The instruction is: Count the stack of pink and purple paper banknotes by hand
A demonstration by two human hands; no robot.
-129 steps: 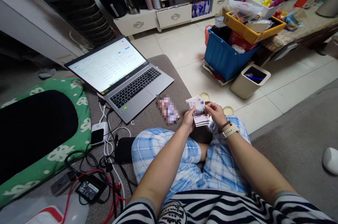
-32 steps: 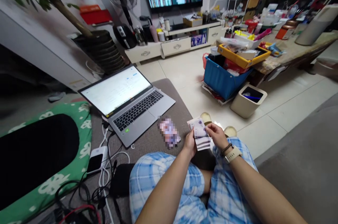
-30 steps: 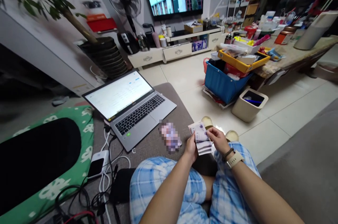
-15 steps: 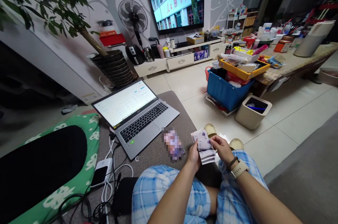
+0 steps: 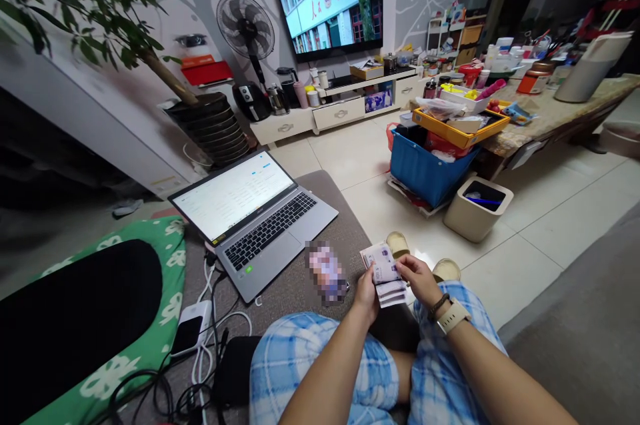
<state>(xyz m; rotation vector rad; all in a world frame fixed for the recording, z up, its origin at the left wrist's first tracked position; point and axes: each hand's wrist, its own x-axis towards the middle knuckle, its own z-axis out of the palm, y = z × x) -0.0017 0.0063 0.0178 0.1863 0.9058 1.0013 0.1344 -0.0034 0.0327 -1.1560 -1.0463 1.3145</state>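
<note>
A small stack of pale purple banknotes (image 5: pixel 383 263) is held above my lap, its lower part folded or fanned downward. My left hand (image 5: pixel 367 295) is closed on the stack's left side, thumb on top. At the right edge, my right hand (image 5: pixel 419 278) pinches a note between thumb and fingers; a watch and a dark bracelet are on that wrist. Left of the notes lies a blurred-out, pinkish rectangular thing (image 5: pixel 326 271) on the brown seat. Beyond it stands an open laptop (image 5: pixel 270 228) with its screen lit.
A white power bank (image 5: pixel 193 326) and tangled cables lie at the left, beside a green floral cushion (image 5: pixel 107 371). Ahead on the floor are a beige bin (image 5: pixel 465 221) and a loaded blue crate (image 5: pixel 425 168). A cluttered table (image 5: pixel 540 115) stands at the right.
The camera view has shifted slightly. Both hands keep their hold on the banknotes, with the upper note's position barely altered.
</note>
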